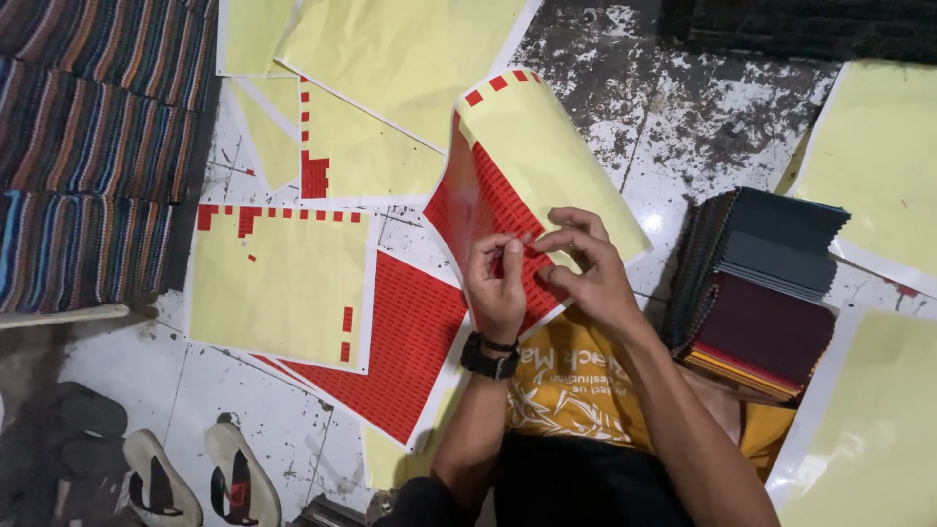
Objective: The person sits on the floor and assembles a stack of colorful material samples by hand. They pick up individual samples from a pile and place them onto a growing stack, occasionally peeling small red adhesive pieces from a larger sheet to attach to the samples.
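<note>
A curled sticker sheet (508, 166), with rows of small red stickers on yellow backing, is raised over my lap. My left hand (498, 283), with a black watch on its wrist, pinches the sheet's red face between its fingertips. My right hand (586, 268) is beside it, thumb and fingers closed on the same spot of the sheet. The fingertips of both hands meet over the red stickers. Whether a single sticker is lifted cannot be made out.
More sheets lie on the speckled floor: a full red one (405, 342), a mostly peeled yellow one (278, 288), and other yellow ones (390, 49). A stack of dark fabric swatches (761, 283) sits at right, striped fabric stacks (88, 146) at left, and sandals (195, 478) at lower left.
</note>
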